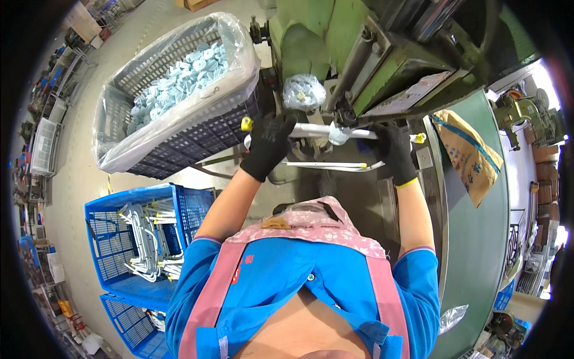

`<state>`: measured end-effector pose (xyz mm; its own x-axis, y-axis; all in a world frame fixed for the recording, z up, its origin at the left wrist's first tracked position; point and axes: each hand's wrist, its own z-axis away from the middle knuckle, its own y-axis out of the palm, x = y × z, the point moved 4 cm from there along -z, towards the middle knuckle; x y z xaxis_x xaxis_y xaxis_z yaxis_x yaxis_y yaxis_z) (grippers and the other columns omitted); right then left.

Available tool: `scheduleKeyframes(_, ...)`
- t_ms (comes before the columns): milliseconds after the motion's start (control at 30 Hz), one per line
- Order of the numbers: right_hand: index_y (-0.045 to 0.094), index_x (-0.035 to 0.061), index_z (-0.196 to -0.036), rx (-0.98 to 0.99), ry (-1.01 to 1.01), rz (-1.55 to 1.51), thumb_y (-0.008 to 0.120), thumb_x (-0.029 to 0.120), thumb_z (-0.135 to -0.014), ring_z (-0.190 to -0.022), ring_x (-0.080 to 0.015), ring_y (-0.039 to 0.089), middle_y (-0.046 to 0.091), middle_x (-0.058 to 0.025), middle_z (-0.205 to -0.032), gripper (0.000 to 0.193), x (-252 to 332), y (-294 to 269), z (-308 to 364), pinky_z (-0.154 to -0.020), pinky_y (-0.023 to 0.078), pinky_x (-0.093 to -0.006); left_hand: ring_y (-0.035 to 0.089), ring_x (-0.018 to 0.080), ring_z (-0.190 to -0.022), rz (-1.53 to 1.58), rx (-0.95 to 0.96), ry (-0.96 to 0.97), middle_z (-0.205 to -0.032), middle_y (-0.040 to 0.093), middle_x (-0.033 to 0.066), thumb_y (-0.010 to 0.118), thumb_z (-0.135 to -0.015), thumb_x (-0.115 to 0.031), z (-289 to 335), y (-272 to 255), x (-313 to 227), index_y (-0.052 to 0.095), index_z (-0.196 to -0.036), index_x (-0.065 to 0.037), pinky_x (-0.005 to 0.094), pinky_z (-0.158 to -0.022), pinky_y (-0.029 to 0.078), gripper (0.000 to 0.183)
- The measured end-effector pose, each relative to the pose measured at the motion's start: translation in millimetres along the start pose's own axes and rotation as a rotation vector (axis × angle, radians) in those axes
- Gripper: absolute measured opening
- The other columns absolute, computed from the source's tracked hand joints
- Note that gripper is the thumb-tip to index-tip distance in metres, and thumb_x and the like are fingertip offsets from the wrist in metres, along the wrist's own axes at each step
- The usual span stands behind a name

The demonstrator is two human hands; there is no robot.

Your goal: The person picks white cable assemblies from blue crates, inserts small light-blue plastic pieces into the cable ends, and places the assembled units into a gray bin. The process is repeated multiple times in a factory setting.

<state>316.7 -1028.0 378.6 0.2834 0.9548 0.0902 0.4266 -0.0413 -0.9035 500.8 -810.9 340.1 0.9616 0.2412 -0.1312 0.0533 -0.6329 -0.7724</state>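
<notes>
In a black glove, my left hand (269, 142) is wrapped round the left part of a white bent-tube frame (311, 129) with yellow end caps. My right hand (392, 151), gloved too, grips the same frame near its right end. The frame lies level across the front of a green machine (302, 45), and a thinner white bar of it shows lower down. Between my hands a pale blue plastic piece (339, 134) sits at the tube, directly below the machine's dark vertical tool (345, 112). Whether the tool touches the piece, I cannot tell.
A plastic-lined dark crate (197, 128) of pale blue pieces stands at the far left. Nearer, a blue basket (107, 239) holds several white tube frames. A clear bag (304, 92) of pieces rests by the machine. At right, a brown sack (469, 152) lies on a green table (478, 257).
</notes>
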Motion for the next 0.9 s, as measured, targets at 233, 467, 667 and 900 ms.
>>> scheduleKeyframes(233, 0.064, 0.0101, -0.08, 0.166, -0.108, 0.064, 0.076, 0.026, -0.06, -0.082, -0.0315, 0.061, 0.062, -0.0108, -0.088, 0.029, 56, -19, 19, -0.068, 0.048, -0.0442, 0.052, 0.0344, -0.107, 0.245, 0.223, -0.167, -0.112, 0.058, 0.0139, 0.077, -0.062, -0.015, 32, -35, -41, 0.055, -0.122, -0.01, 0.0453, -0.093, 0.039, 0.065)
scheduleKeyframes(467, 0.062, 0.0108, -0.092, 0.173, -0.396, -0.2, 0.068, 0.024, -0.072, -0.083, -0.0254, 0.06, 0.061, -0.0071, -0.094, 0.025, 96, -21, 25, -0.07, 0.045, -0.0396, 0.059, 0.0323, -0.091, 0.343, 0.289, -0.132, -0.1, 0.062, 0.0136, 0.069, -0.069, -0.016, 32, 12, -107, 0.058, -0.116, -0.006, 0.0414, -0.075, 0.046, 0.049)
scheduleKeyframes(667, 0.067, 0.009, -0.094, 0.273, -0.591, -0.547, 0.07, 0.022, -0.075, -0.074, -0.026, 0.061, 0.064, -0.0095, -0.091, 0.023, 60, -15, 104, -0.064, 0.048, -0.0387, 0.059, 0.0328, -0.086, 0.281, 0.352, -0.289, -0.086, 0.064, 0.0124, 0.069, -0.059, -0.021, 53, 34, -107, 0.065, -0.104, -0.008, 0.0423, -0.073, 0.045, 0.047)
scheduleKeyframes(900, 0.067, 0.0055, -0.107, 0.931, 0.051, -0.375, 0.058, 0.02, -0.088, -0.089, -0.0301, 0.063, 0.067, -0.0176, -0.1, 0.025, -133, 119, 243, -0.08, 0.048, -0.0392, 0.062, 0.0263, -0.074, 0.488, 0.223, -0.331, -0.074, 0.064, 0.0041, 0.072, -0.065, -0.018, 32, -12, -107, 0.067, -0.084, -0.014, 0.0375, -0.069, 0.046, 0.02)
